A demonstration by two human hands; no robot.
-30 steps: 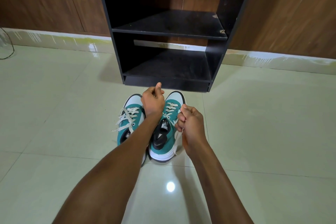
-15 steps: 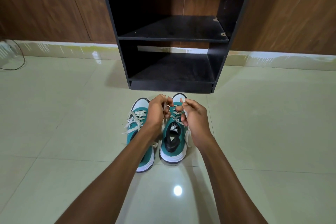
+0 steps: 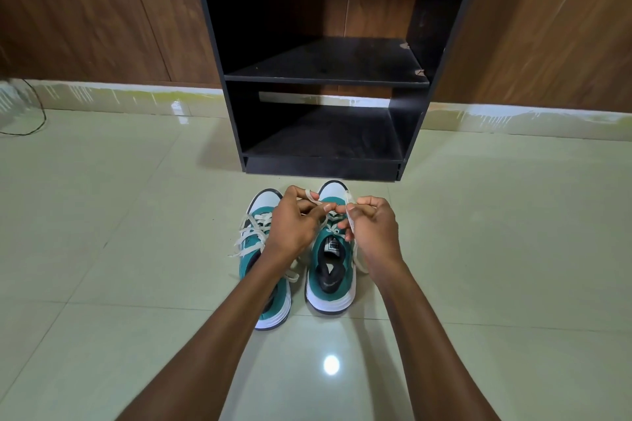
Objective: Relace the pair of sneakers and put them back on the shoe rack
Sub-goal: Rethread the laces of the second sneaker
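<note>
My left fingers [image 3: 316, 210] are curled and pinch one end of the lace [image 3: 309, 194], which loops over the top of them; my right fingers [image 3: 355, 215] are curled too and pinch the other end, which runs down past the palm. From the head camera, my left hand [image 3: 294, 225] and right hand [image 3: 374, 229] sit close together, fingertips nearly touching, just above the front eyelets of the right sneaker [image 3: 331, 270]. That sneaker stands on the floor [image 3: 102, 249] with its toe toward the rack [image 3: 325, 79], its tongue and dark insole showing. The left sneaker [image 3: 263, 249] stands just beside it, partly under my left forearm, its lace threaded through the eyelets with loose ends spilling off the side. Both sneakers are on the tiles just in front of the rack's base. A thin cable [image 3: 30, 120] lies at the far left by the wall.
</note>
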